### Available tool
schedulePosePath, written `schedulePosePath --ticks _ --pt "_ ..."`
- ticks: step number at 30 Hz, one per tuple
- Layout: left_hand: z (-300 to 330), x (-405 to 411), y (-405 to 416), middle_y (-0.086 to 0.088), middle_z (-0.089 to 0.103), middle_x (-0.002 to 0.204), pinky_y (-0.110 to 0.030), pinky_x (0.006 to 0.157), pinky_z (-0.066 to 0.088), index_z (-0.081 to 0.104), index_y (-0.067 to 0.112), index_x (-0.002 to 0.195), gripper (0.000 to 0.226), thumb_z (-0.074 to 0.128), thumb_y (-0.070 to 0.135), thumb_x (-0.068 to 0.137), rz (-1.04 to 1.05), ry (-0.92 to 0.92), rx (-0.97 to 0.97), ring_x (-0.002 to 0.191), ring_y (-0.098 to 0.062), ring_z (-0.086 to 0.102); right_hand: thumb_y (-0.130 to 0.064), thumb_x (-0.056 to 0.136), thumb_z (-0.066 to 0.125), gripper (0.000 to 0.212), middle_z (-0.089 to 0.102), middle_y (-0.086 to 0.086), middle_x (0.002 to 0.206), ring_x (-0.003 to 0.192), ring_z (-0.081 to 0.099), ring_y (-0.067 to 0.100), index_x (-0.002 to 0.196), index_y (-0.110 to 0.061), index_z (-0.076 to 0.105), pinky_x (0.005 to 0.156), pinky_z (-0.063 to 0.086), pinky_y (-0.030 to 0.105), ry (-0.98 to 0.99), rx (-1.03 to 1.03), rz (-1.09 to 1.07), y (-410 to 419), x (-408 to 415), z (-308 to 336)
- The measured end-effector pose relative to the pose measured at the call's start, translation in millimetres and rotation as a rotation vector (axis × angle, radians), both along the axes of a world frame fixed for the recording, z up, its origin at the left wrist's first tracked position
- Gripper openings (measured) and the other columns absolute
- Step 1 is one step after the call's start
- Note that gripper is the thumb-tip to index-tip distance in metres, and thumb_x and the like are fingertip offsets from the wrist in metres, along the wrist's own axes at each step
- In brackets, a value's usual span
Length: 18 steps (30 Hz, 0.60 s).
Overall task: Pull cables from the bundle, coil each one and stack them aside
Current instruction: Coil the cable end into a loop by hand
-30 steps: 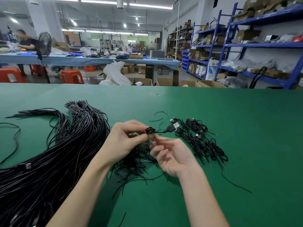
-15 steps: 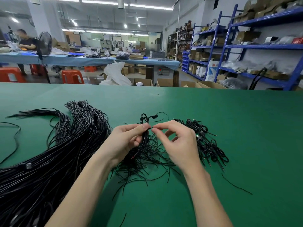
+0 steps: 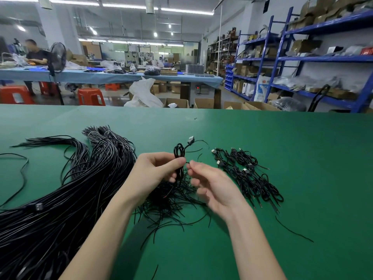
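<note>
Left hand [image 3: 159, 170] grip pinching coiled cable [image 3: 179, 156]

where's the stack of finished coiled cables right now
In the head view the coiled cables lie on the green table to the right of the right hand, across from the big bundle on the left.

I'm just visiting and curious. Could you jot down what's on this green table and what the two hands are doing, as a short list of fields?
Surface: green table
Left hand: grips a coiled cable, held upright off the table
Cable plug: sticks out at the top of the coil
Right hand: fingertips pinch a thin strand beside the coil
Cable bundle: long black cables, left side
Coiled stack: finished cables, right side
Short wire ties: loose pile under the hands
</note>
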<state>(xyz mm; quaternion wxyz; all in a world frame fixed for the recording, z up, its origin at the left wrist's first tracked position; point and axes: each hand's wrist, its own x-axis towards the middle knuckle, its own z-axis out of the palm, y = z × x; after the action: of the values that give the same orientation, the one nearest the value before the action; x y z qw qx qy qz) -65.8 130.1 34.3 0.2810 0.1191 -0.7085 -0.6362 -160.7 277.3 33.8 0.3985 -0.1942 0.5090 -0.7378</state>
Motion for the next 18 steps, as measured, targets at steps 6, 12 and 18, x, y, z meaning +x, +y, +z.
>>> schedulePosePath --ticks 6,12,18 --pt "-4.3 -2.1 -3.2 0.004 0.053 0.057 -0.013 0.05 0.042 0.08 0.006 0.092 0.047 0.087 0.042 0.062 -0.068 -0.11 0.195 0.048 -0.005 0.045 -0.029 0.084 0.081 0.004 0.073 -0.018 0.075 0.069 0.064 0.005 0.081 -0.031 0.079 0.062 0.044 0.009 1.149 0.128 -0.396 6.7 -10.2 -1.8" --pt "-6.9 -4.1 2.8 -0.007 0.076 0.085 -0.018 0.066 0.054 0.081 0.008 0.091 0.031 0.085 0.028 0.067 -0.005 0.026 0.148 0.066 -0.011 0.063 -0.012 0.085 0.078 0.013 0.069 -0.006 0.064 0.056 0.057 0.005 0.073 -0.016 0.08 0.05 0.044 0.015 0.458 0.067 -0.277 -0.7 -2.8 -1.3" --pt "-11.2 -11.7 12.1 -0.008 0.074 0.076 -0.018 0.064 0.054 0.08 0.004 0.087 0.031 0.086 0.027 0.066 0.085 0.076 0.181 0.062 -0.012 0.063 -0.016 0.071 0.08 0.005 0.062 -0.001 0.064 0.049 0.051 0.002 0.069 -0.011 0.08 0.041 0.039 0.01 -0.187 -0.026 -0.047 -6.8 0.5 -11.6"
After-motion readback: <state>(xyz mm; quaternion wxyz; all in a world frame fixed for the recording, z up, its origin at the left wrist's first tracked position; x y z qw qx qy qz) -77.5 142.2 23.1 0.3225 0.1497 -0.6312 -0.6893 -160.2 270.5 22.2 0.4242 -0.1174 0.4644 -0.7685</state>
